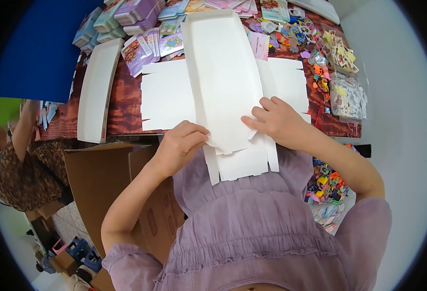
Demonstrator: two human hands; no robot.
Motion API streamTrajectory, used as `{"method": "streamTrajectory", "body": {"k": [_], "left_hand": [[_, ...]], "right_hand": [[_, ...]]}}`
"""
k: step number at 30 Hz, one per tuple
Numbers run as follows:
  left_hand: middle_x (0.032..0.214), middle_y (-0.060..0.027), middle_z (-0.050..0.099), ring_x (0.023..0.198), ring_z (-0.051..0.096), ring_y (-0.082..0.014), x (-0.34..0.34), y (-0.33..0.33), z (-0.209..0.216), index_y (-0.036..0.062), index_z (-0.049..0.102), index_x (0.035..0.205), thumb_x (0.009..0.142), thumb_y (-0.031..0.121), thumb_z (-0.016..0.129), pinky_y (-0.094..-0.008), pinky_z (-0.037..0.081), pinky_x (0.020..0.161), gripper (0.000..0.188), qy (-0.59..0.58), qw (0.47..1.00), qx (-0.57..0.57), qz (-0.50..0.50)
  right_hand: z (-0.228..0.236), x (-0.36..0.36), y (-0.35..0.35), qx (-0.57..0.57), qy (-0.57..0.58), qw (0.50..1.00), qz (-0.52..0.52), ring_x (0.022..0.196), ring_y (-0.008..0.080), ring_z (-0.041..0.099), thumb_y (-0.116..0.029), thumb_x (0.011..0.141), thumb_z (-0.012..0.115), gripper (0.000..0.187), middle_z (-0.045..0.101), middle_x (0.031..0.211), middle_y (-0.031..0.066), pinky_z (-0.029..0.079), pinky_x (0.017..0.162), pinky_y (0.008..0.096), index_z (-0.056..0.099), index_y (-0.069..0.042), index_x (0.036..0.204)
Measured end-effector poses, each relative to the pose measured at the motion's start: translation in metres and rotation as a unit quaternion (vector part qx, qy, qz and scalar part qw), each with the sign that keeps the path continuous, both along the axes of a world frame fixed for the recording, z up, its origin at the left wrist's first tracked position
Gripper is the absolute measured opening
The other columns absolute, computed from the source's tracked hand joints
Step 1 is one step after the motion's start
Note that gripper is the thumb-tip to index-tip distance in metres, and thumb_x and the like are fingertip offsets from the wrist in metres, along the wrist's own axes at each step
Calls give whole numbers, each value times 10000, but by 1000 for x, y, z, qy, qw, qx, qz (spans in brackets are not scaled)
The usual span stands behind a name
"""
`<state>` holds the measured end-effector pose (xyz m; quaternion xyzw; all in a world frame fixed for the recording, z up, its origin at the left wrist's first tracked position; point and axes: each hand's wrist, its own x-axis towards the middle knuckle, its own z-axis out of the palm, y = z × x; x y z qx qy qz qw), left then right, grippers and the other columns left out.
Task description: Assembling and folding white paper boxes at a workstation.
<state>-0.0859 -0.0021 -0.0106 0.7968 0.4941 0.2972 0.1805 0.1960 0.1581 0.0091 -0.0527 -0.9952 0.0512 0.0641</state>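
A long white cardboard box tray (pixel 225 68) lies lengthwise before me, its far end and side walls folded up and its near end unfolded. My left hand (pixel 182 144) is closed, pinching the flap at its near left corner. On the near right corner, my right hand (pixel 282 122) grips the side wall, thumb inside the tray and the other fingers bent over the edge. A small corner flap sticks up beside each hand. Under the tray are flat white card blanks (pixel 167 97), spreading out to both sides, and a slotted end (pixel 242 164) overhangs the table edge toward my lap.
A folded white tray (pixel 96 92) stands at the left. Stacked small packs (pixel 136 14) fill the back, with colourful trinkets (pixel 296 36) and a clear bin (pixel 349 97) at right. An open brown carton (pixel 97 194) is below left. Another person's arm (pixel 25 126) shows far left.
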Motion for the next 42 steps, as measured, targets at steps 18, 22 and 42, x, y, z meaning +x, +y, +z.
{"method": "streamTrajectory", "body": {"k": [18, 22, 42], "left_hand": [[1103, -125, 710, 920, 697, -298, -2, -7, -1, -2, 686, 1004, 753, -75, 706, -377, 597, 765, 262, 63, 997, 50, -11], [1080, -112, 708, 908, 700, -287, 4, -5, -4, 4, 687, 995, 748, -67, 711, -376, 594, 749, 258, 51, 997, 51, 20], [824, -64, 612, 707, 623, -235, 57, 12, -19, 46, 671, 956, 770, -20, 717, -350, 520, 600, 203, 91, 984, 95, 121]], "right_hand": [[10, -13, -11, 66, -102, 992, 36, 907, 160, 582, -126, 932, 563, 505, 547, 993, 8, 443, 800, 328, 555, -247, 1422], [2, -17, -7, 53, -76, 993, 72, 911, 179, 592, -128, 930, 562, 481, 549, 1047, 36, 466, 817, 346, 559, -210, 1404], [-21, -1, -17, -35, 127, 991, -12, 766, 227, 555, -95, 725, 670, 191, 513, 809, 64, 487, 590, 337, 602, -36, 894]]}}
